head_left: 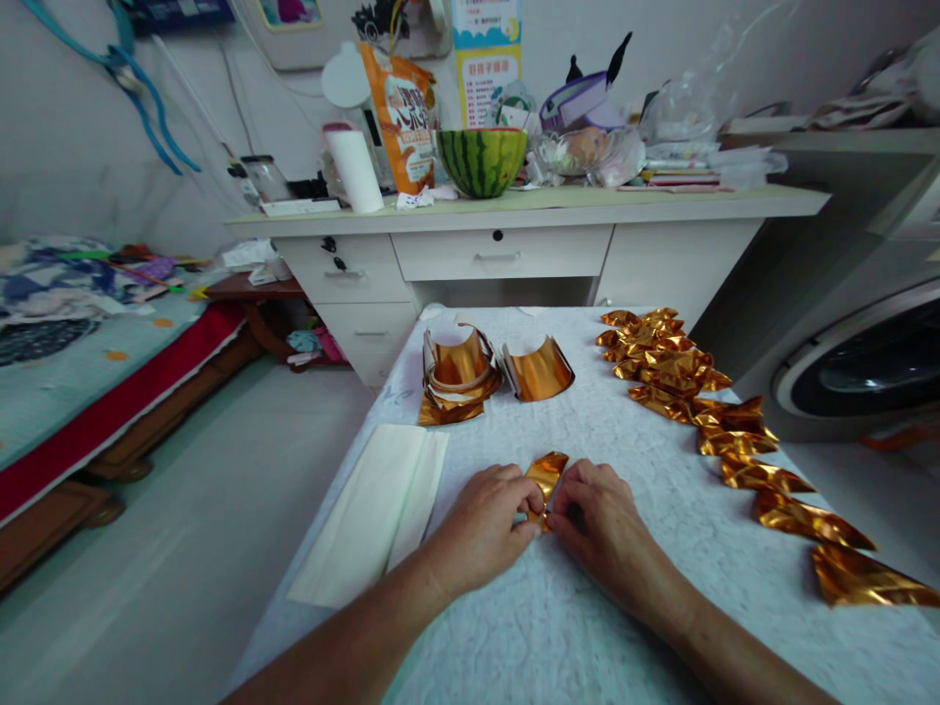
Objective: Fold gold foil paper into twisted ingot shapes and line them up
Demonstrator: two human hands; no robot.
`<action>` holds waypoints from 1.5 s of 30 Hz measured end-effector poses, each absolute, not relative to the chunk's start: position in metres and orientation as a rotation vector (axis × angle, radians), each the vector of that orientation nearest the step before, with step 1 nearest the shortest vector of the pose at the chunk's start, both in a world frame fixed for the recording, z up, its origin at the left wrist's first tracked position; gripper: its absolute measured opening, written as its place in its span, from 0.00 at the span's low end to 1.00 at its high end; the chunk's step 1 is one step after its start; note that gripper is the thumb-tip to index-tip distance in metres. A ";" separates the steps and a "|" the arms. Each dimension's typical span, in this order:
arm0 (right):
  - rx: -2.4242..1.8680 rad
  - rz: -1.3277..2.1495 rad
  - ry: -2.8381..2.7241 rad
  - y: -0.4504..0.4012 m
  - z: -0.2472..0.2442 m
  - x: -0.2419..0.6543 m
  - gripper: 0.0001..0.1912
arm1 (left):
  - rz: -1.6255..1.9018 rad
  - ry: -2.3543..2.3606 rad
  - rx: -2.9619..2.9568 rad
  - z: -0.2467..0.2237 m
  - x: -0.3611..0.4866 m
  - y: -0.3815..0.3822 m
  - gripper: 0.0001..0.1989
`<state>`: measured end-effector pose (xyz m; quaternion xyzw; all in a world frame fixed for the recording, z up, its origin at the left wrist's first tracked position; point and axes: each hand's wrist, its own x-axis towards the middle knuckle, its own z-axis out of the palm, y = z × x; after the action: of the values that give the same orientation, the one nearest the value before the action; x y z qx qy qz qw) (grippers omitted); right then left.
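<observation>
A small piece of shiny gold foil paper (547,474) is pinched between both hands at the middle of the table. My left hand (493,514) grips its left side with thumb and bent fingers. On the other side my right hand (598,509) has its fingers closed at the foil's lower right edge. The part under the fingertips is hidden. Beyond the hands lie a curled stack of gold foil sheets (459,377) and a smaller curled stack (541,370). Folded gold foil pieces (738,416) run in a row down the table's right side.
White paper sheets (371,514) lie left of my hands on the cloth-covered table (587,627). Behind it stands a white desk (503,253) holding a halved watermelon (481,164) and an orange pouch (402,122). A washing machine (867,343) is at right, a bed (110,382) at left.
</observation>
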<state>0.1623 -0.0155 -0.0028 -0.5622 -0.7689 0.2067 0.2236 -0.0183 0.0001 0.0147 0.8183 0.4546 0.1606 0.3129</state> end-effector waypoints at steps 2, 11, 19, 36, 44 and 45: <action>-1.559 0.572 -2.123 -0.015 -0.003 0.162 0.06 | 0.423 1.207 2.157 0.014 -0.018 0.000 0.05; -1.577 0.565 -2.121 -0.015 -0.004 0.162 0.06 | 0.431 1.212 2.121 0.014 -0.017 0.001 0.02; -1.568 0.566 -2.124 -0.015 -0.008 0.163 0.05 | 0.457 1.220 2.125 0.013 -0.015 0.001 0.03; -1.632 0.375 -2.200 -0.024 0.000 0.162 0.05 | 0.446 1.245 2.127 0.012 -0.014 -0.002 0.04; -1.720 0.350 -2.206 -0.020 -0.002 0.178 0.13 | 0.439 1.257 2.125 0.012 -0.015 -0.003 0.06; -1.717 0.356 -2.204 -0.020 -0.001 0.180 0.14 | 0.437 1.260 2.124 0.012 -0.015 -0.003 0.06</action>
<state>0.1799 -0.0202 -0.0014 -0.6016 -0.7723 0.1246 0.1619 -0.0147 -0.0031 0.0125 0.8046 0.4774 0.1658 0.3117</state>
